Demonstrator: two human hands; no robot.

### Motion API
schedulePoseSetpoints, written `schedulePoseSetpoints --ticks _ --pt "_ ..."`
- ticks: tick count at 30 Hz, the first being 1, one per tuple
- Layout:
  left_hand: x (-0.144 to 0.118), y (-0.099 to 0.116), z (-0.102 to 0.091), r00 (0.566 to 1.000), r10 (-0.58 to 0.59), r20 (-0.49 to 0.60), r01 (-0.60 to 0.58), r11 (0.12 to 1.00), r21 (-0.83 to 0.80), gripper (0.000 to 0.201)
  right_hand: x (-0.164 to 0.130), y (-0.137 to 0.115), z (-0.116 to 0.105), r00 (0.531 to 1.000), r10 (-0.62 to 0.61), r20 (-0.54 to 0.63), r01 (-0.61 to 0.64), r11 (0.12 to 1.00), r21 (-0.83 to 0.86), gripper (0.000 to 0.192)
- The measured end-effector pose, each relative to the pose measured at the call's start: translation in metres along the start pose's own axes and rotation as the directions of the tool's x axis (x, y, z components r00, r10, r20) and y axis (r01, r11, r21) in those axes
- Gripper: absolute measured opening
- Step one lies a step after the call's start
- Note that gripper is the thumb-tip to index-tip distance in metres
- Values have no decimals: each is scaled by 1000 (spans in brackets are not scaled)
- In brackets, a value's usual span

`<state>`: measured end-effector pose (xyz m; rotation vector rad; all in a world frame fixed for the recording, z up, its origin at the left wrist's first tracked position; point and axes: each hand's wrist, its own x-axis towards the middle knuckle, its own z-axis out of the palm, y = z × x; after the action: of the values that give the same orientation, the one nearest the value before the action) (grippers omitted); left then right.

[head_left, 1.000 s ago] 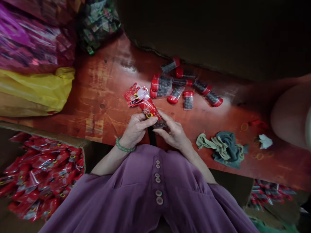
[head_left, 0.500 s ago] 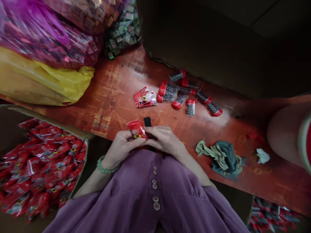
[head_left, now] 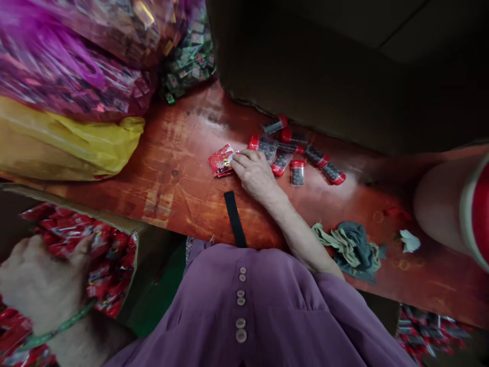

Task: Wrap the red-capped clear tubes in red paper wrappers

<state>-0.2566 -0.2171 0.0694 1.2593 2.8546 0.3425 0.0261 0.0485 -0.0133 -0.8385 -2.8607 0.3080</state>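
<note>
My right hand (head_left: 255,176) reaches out over the red-brown table (head_left: 171,173), with its fingertips on a small pile of red packets (head_left: 219,160). Just beyond the fingers lie several clear tubes with red caps (head_left: 296,153), filled with dark beads. My left hand (head_left: 44,285), with a green bead bracelet on the wrist, is down in a cardboard box of red packets (head_left: 110,255) at the lower left. Its fingers curl into the packets, and what they hold is hidden. A black strap (head_left: 234,216) lies on the table in front of my purple shirt.
Big bags of wrapped goods, pink (head_left: 69,66) and yellow (head_left: 76,142), fill the table's left end. A crumpled cloth (head_left: 351,244) and a white scrap (head_left: 408,240) lie to the right. Another person's limb (head_left: 439,209) shows at the right edge. A dark box (head_left: 324,66) stands behind the tubes.
Both hands were together at the table's near edge on a red packet. Now the right hand has gone forward to the pile and the left has dropped into the box.
</note>
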Motion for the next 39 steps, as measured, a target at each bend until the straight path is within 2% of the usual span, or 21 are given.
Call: schedulePoseSetpoints --ticks 2,3,4,6,8,9,10,12,16,18,21,23,26,30,33,35,36,39 --pt "6 28 15 982 89 -169 -103 992 -78 48 1 1 0 1000 -21 16 21 999 -42 31" --pt "9 47 26 953 151 -262 -192 972 -138 49 2 0 0 1000 -26 15 27 998 -59 31" --pt "12 68 37 922 253 -294 -318 927 -199 44 1 -1 0 1000 -26 6 27 997 -72 32" --pt "19 111 61 828 467 -310 -549 787 -281 38 -1 -4 0 999 -23 -31 21 997 -78 32" --pt "24 151 81 723 627 -290 -690 657 -303 39 -5 -9 0 995 -39 -87 33 997 -70 31" --pt "26 167 89 686 672 -281 -727 615 -304 39 -8 -11 -1 991 -56 -120 48 996 -69 31" --pt "29 179 95 659 706 -259 -749 588 -306 37 -11 -13 -2 986 -75 -150 64 995 -72 30" --pt "33 194 102 634 743 -213 -766 567 -303 33 -17 -16 -7 977 -100 -187 88 993 -74 30" --pt "38 199 106 623 766 -158 -772 569 -282 26 -27 -8 -29 986 -37 -164 44 998 39 29" --pt "40 198 108 631 761 -147 -763 576 -293 22 -27 4 -42 985 75 -157 -66 996 66 28" --pt "40 201 113 649 752 -118 -743 593 -308 23 -23 24 -53 959 251 -129 -251 968 17 32" --pt "39 204 116 647 756 -95 -748 605 -273 25 -19 35 -52 952 295 -84 -296 955 -1 38" --pt "38 206 118 636 766 -92 -764 609 -215 24 -17 41 -43 955 293 -41 -293 956 5 36" --pt "40 204 118 645 750 -146 -758 604 -245 24 -25 37 -35 946 312 -90 -306 949 76 37" --pt "43 201 117 676 715 -181 -728 609 -315 22 -37 32 -35 923 353 -153 -305 915 265 40" --pt "41 199 115 689 703 -180 -711 606 -356 19 -47 28 -35 898 405 -173 -286 836 468 41" --pt "40 198 114 691 703 -167 -706 605 -368 19 -52 26 -35 881 443 -168 -275 766 581 41" --pt "31 195 110 688 720 -96 -699 621 -355 23 -67 18 -28 829 556 -61 -235 446 864 42"
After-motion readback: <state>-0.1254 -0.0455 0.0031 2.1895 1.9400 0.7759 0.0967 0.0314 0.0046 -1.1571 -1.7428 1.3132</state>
